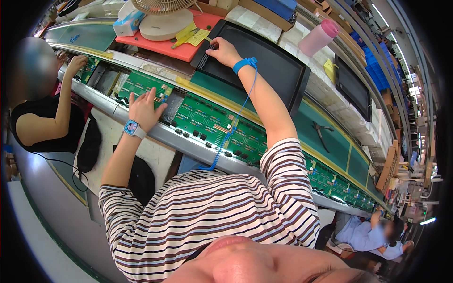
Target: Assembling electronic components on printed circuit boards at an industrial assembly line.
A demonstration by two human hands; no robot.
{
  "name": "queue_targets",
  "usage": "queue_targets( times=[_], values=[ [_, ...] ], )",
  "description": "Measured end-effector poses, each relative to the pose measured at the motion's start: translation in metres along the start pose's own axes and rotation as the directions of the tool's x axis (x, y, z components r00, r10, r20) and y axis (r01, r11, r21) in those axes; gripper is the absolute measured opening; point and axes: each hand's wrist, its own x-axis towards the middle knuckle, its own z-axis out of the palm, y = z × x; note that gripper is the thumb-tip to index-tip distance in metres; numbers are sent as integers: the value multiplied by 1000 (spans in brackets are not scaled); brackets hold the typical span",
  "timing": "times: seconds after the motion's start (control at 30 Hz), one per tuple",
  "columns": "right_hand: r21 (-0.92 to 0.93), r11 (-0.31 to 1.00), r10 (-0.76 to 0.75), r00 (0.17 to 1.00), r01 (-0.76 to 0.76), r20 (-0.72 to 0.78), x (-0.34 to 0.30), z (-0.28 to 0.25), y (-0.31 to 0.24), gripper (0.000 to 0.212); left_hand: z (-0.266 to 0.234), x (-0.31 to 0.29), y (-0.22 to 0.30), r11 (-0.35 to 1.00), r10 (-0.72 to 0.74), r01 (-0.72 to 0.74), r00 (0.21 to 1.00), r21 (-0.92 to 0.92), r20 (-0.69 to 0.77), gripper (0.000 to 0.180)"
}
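Note:
My left hand [144, 112] has its fingers spread over the right end of a green circuit board [140, 85] on the line; it grips nothing. To the right, another green circuit board [200, 118] carries rows of small parts, with black components [196, 134] along its near edge. My right hand [223, 52] reaches to the left end of a black tray [269, 66], fingertips pinched beside a row of small dark parts [203, 60]. Whatever lies between those fingertips is too small to make out. A blue wrist strap [245, 65] with a coiled cord circles my right wrist.
Pliers [322, 135] lie on the green surface right of my right arm. A pink bottle [319, 37] stands behind the tray. A fan [165, 21] and yellow tag [192, 37] sit on a red board [134, 41]. A co-worker [45, 108] works at the left.

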Motion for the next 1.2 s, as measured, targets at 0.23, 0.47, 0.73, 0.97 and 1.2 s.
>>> queue_targets(
  times=[0.23, 0.47, 0.73, 0.97, 1.2],
  values=[
    [61, 997, -63, 990, 56, 128, -2, -11, 6, 38, -3, -12, 27, 986, 76, -73, 997, -148, 13, 54],
    [-185, 942, -254, 956, 279, 148, -12, -13, -3, 39, -2, -13, 30, 971, 97, -106, 994, -214, -50, 54],
    [-209, 955, -211, 977, 210, 19, -16, -7, -6, 40, -2, -15, 41, 947, 146, -157, 987, -282, -60, 51],
    [123, 978, -151, 979, 168, -137, -48, -13, -66, 46, -17, 9, 40, 919, 80, -54, 995, -391, 51, 59],
    [136, 981, -159, 979, 141, 129, -90, 33, -111, 53, -5, 43, 44, 724, -57, -20, 994, -690, -89, 45]
  ],
)
